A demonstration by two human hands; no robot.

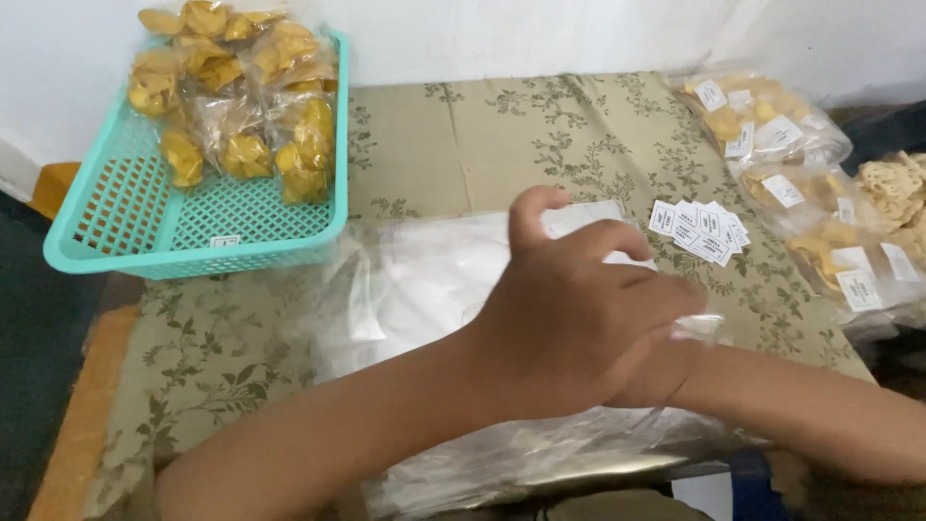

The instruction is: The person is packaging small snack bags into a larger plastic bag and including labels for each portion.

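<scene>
Bags (424, 289), clear and empty, lie in a loose heap at the middle of the tabletop (502, 125), right at the near edge, and both hands are down on them. Left hand (579, 318) comes across on top, fingers curled, thumb lifted, pinching at the thin plastic as if to peel one sheet off the stack. Right hand (666, 371) sits tucked underneath it, mostly hidden; it presses close against the same plastic, but whether it grips anything I cannot tell. Bit of film shows crumpled at the left fingertips, so that hand does have hold of a bag.

Just beyond the hands, toward the right side, small white labels (699, 230) are fanned out within easy reach. Far right corner holds filled packs (772, 130) of yellow chips, already labelled and stacked together. Over at the far left corner a teal basket (125, 227) hangs partly over the edge, with more chip packs (241, 92) piled at its back end. A patterned olive cloth covers the whole surface.
</scene>
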